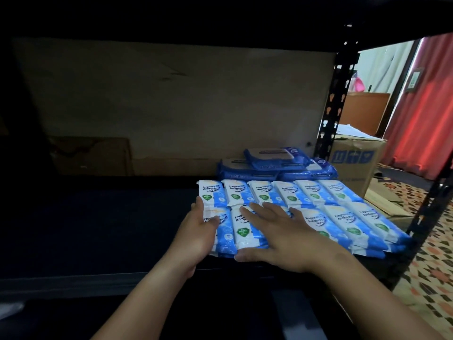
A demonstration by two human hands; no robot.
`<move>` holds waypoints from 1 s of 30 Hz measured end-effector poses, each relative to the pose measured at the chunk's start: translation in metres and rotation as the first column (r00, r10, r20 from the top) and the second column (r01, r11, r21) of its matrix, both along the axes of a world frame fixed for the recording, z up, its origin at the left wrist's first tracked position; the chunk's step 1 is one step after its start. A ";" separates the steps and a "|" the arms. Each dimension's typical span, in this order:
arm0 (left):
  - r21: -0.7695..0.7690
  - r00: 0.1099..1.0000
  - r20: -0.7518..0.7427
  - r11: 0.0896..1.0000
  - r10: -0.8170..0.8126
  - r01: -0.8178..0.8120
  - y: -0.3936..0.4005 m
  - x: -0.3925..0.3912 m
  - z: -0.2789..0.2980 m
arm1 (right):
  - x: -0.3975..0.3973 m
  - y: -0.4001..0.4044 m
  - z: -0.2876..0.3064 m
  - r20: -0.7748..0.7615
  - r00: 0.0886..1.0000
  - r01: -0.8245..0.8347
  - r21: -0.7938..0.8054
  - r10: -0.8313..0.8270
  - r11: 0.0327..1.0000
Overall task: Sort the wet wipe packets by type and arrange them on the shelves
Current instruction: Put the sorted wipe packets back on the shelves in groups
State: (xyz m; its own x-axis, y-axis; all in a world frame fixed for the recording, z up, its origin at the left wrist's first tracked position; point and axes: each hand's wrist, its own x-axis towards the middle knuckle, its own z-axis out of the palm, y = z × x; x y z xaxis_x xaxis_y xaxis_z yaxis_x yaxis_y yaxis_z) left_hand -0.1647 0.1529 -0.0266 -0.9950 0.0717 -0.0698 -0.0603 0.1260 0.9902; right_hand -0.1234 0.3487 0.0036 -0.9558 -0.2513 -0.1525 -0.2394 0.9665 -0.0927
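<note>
Several small white-and-blue antibacterial wipe packets [316, 195] lie in two rows on the right part of the dark shelf [98, 217]. Behind them sit larger dark-blue wipe packs [269, 158], stacked against the back board. My left hand [196, 236] presses with straight fingers against the left side of the front-left packet [221, 229], thumb on top. My right hand [282, 236] lies flat, fingers spread, on top of the front-row packets beside it [245, 229].
A black perforated shelf post [335, 104] stands at the right rear, another post [431, 204] at the right front. A cardboard box [355, 160] sits on the patterned floor beyond the shelf. Red curtains [421, 119] hang at far right. A shelf board hangs overhead.
</note>
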 end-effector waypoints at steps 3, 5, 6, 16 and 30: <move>0.051 0.998 0.025 0.997 -0.064 0.063 -0.004 -0.007 -0.005 | 0.002 0.009 0.007 0.010 1.000 0.015 -0.232 -0.013 0.973; 0.088 0.998 0.023 0.995 -0.059 0.057 -0.010 -0.014 -0.006 | 0.001 0.022 0.012 -0.036 0.997 0.054 -0.402 -0.075 0.914; 0.102 0.998 0.010 0.993 -0.058 0.057 -0.012 -0.014 -0.002 | -0.001 0.030 0.014 -0.071 0.990 0.076 -0.450 -0.121 0.890; -0.104 0.973 -0.121 0.977 -0.198 0.186 -0.002 -0.056 0.004 | -0.047 0.154 0.003 -0.025 0.781 0.615 -0.138 -0.624 0.776; -0.141 0.963 -0.143 0.968 -0.229 0.209 0.010 -0.064 0.000 | -0.045 0.155 0.004 0.061 0.757 0.650 -0.177 -0.650 0.739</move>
